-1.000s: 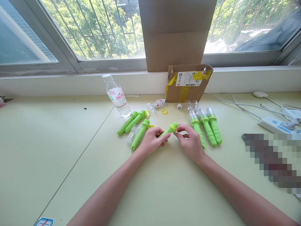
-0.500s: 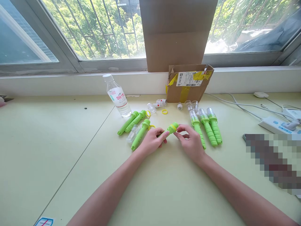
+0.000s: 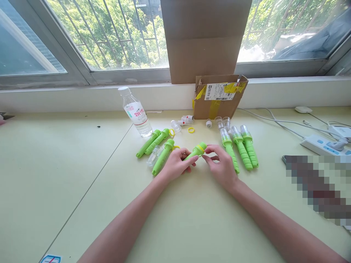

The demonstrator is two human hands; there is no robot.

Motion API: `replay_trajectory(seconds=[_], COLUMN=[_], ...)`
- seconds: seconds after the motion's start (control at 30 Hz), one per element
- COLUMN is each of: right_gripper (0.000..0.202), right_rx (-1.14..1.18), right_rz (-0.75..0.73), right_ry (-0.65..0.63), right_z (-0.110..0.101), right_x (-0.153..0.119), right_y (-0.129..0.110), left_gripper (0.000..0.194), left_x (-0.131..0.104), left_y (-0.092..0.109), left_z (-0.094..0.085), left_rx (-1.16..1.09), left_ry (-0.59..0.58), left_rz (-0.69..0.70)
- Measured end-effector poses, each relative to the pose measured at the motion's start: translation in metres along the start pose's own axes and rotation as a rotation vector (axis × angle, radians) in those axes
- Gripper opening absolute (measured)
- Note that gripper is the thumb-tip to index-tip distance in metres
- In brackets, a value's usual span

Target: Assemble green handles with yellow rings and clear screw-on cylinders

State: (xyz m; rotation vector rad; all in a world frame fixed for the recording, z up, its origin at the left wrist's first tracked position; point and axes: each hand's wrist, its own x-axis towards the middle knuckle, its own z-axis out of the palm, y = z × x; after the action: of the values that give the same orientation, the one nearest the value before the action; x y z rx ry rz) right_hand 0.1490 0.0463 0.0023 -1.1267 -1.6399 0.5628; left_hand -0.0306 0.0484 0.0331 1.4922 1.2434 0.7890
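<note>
A green flashlight handle with a threaded end lies in my left hand, which is closed around its lower part. A thin yellow ring sits around the handle, just below the threads. My right hand is closed in a pinch, thumb and forefinger against the ring at the threaded end; the exact contact is partly hidden. Beside my left hand lie another green handle and a clear plastic cap. Right of my right hand are three green flashlights with clear caps, one of them this flashlight.
Farther back lie two green handles, loose yellow rings, small white parts and clear caps. A water bottle stands at left, a cardboard box behind. At right are a power strip and cables.
The green handle has shifted slightly within my left hand, showing more of its body. My right fingers stay at its threaded end. The whole view has moved a little.
</note>
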Motion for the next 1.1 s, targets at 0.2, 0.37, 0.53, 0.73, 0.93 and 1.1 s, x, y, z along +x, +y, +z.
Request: replay_trajectory(seconds=[0.2,0.37,0.53,0.73,0.93,1.1], right_gripper=[0.007,0.006,0.006,0.006,0.004,0.005], right_rx=[0.003,0.009,0.009,0.004,0.006,0.004], right_rz=[-0.005,-0.010,-0.028,-0.022,-0.022,-0.011], right_ry=[0.015,0.020,0.032,0.028,0.029,0.024], right_z=[-0.0002,0.0009,0.0020,0.0016,0.0008,0.0003], right_x=[0.0001,-0.0008,-0.0017,-0.0016,-0.0012,-0.0006], right_y=[-0.0012,-0.0021,-0.0038,-0.0035,-0.0038,-0.0036], left_gripper=[0.038,0.034,0.038,0.034,0.031,0.037], left_x=[0.0008,-0.0005,-0.0019,-0.0011,-0.0007,-0.0011], left_y=[-0.0008,0.0022,0.0032,-0.0009,-0.0020,0.0014], left_z=[-0.0020,-0.0007,0.0024,0.0034,0.0022,-0.0005], left_rx=[0.028,0.041,0.017,-0.017,-0.007,0.070], left_ry=[-0.074,-0.044,0.013,0.026,-0.007,-0.064], left_rz=[0.047,0.041,0.027,0.017,0.045,0.082])
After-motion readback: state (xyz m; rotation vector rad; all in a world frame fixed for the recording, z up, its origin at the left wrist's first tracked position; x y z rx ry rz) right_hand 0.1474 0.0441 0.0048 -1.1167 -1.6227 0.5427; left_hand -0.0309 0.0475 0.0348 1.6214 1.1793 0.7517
